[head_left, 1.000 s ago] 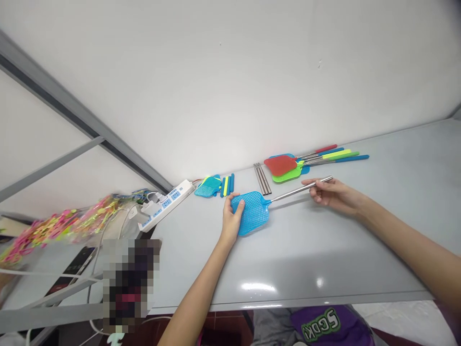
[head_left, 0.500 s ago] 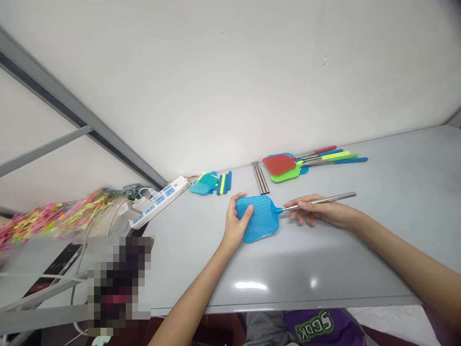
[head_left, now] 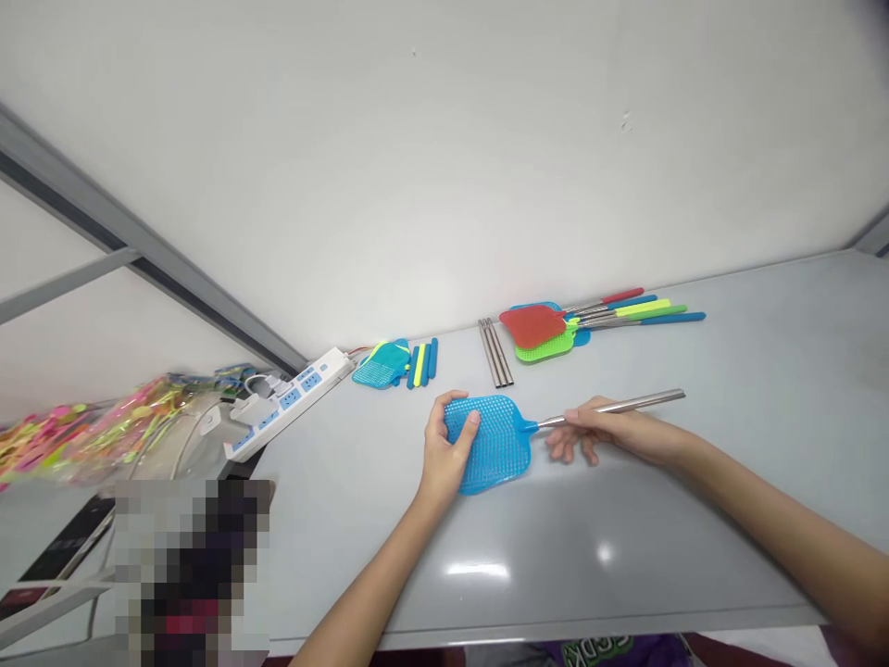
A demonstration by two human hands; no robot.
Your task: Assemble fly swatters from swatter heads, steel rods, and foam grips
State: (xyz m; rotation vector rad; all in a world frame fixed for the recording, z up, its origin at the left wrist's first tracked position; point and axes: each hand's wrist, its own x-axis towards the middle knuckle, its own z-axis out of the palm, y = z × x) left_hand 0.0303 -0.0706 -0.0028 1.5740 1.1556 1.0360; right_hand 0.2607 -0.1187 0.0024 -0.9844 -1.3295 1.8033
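Observation:
My left hand point(head_left: 444, 454) grips the mesh head of a blue fly swatter point(head_left: 494, 445), thumb on top and fingers behind it. A metal rod point(head_left: 643, 401) is joined to the swatter's neck and points right. Around that rod, near the neck, my right hand point(head_left: 601, 431) pinches with thumb and forefinger while its other fingers hang loosely below. The rod's far end carries no coloured grip. Both hands hold the swatter above the grey table.
Behind lie several metal tubes point(head_left: 495, 354), coloured handle grips point(head_left: 421, 363) and loose swatter heads point(head_left: 383, 363). Swatters with coloured handles point(head_left: 645, 308) are stacked at the back right. A white power strip point(head_left: 292, 403) and bagged colourful pieces point(head_left: 118, 426) are at left, by a metal frame point(head_left: 153, 222).
The view has shifted slightly, so the table things appear a little lower and further left. Both hands keep their hold on the blue swatter, with hardly any change between them.

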